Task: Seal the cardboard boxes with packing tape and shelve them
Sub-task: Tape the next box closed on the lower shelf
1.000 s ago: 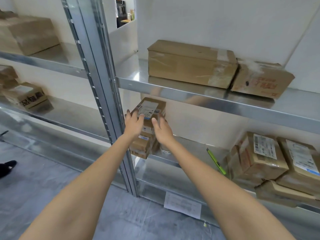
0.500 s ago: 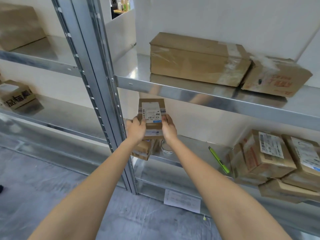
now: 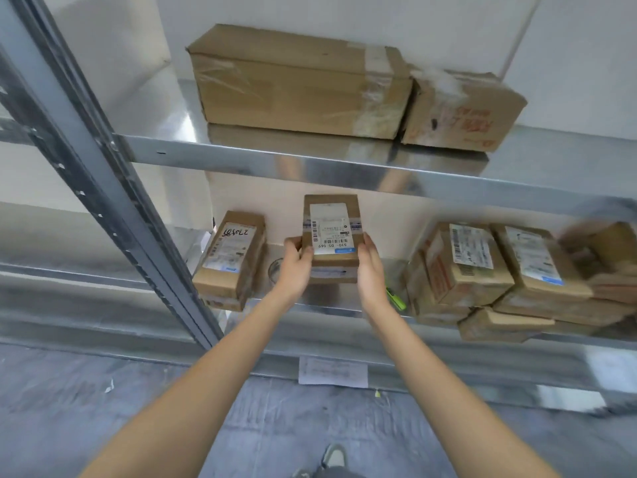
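small labelled cardboard box (image 3: 332,236) is clamped at both sides by left hand (image 3: 297,267) and right hand (image 3: 370,270), held above middle shelf (image 3: 344,307), label up, likely for shelving; tape roll (image 3: 274,269) at 9 o'clock.

Both my arms are stretched forward and up, bare forearms converging toward the middle of view. My left hand (image 3: 297,267) is clamped on the left side of the small box (image 3: 331,236), thumb over the near top edge, fingers wrapped around the side. My right hand (image 3: 370,270) mirrors it on the right side, palm inward, fingers flat against the box wall.
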Demonstrator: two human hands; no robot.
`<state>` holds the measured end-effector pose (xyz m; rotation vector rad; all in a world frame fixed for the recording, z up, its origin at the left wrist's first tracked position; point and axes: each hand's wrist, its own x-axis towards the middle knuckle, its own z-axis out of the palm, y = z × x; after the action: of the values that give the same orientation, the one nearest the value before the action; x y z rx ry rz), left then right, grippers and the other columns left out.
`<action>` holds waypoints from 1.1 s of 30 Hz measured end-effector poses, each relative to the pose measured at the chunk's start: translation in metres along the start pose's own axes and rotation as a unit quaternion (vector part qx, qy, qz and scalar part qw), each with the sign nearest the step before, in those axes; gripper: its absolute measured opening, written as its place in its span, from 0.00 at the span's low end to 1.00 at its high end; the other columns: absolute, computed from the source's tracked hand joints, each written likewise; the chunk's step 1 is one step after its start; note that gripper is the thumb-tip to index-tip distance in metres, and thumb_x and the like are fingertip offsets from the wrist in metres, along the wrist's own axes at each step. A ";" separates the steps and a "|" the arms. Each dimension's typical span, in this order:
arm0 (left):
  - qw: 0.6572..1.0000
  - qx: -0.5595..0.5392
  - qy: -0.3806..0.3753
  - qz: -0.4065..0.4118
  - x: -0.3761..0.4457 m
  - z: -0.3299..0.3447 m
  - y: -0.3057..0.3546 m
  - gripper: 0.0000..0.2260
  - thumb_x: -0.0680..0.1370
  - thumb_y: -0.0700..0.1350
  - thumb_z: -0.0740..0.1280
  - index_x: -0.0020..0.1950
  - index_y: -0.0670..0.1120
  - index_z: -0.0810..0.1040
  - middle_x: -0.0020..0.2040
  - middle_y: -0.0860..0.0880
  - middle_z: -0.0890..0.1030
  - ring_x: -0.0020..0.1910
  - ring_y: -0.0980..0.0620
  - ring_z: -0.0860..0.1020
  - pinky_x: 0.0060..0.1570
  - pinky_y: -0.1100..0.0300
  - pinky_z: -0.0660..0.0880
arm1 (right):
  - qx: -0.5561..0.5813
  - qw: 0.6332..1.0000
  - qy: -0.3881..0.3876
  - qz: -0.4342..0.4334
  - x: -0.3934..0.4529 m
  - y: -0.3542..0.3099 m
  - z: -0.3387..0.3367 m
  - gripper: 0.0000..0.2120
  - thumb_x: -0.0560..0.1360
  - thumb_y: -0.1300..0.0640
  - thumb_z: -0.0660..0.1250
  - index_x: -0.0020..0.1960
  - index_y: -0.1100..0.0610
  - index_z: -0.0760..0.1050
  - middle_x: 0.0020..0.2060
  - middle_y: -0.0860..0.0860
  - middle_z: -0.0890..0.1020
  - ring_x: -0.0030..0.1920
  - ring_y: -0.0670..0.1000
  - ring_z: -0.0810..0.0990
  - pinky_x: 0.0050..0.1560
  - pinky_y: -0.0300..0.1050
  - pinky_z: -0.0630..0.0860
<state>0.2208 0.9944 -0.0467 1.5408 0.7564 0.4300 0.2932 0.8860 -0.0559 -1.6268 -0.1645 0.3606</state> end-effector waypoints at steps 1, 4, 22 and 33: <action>1.000 0.002 -0.012 -0.010 -0.001 0.011 -0.008 0.14 0.83 0.38 0.56 0.68 0.36 0.62 0.62 0.44 0.73 0.61 0.47 0.72 0.58 0.60 0.70 | -0.004 1.000 0.004 0.011 0.000 0.009 -0.012 0.20 0.84 0.57 0.53 0.75 0.56 0.63 0.72 0.49 0.69 0.70 0.47 0.68 0.70 0.38 0.63; 0.998 0.024 -0.042 -0.050 -0.007 0.034 -0.034 0.15 0.84 0.39 0.56 0.69 0.36 0.60 0.67 0.41 0.72 0.64 0.47 0.72 0.64 0.56 0.68 | 0.001 0.998 -0.008 0.063 0.003 0.040 -0.038 0.20 0.84 0.55 0.54 0.75 0.51 0.63 0.71 0.49 0.70 0.70 0.50 0.69 0.73 0.48 0.64; 0.971 -0.063 -0.144 -0.179 0.011 0.034 -0.069 0.26 0.82 0.33 0.58 0.78 0.46 0.57 0.73 0.50 0.70 0.66 0.52 0.73 0.57 0.61 0.71 | -0.020 0.982 -0.109 0.154 0.023 0.067 -0.074 0.11 0.79 0.53 0.64 0.61 0.43 0.72 0.52 0.39 0.81 0.52 0.39 0.78 0.47 0.32 0.72; 0.956 -0.175 -0.110 -0.211 0.020 0.011 -0.058 0.16 0.81 0.36 0.54 0.66 0.46 0.73 0.55 0.47 0.80 0.46 0.51 0.79 0.45 0.61 0.76 | -0.048 0.983 -0.132 0.117 0.034 0.061 -0.074 0.26 0.72 0.73 0.64 0.61 0.49 0.63 0.61 0.51 0.77 0.62 0.51 0.75 0.51 0.36 0.72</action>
<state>0.2304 0.9989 -0.1083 1.0390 0.7628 0.0643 0.3429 0.8218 -0.1165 -1.6933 -0.1936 0.7600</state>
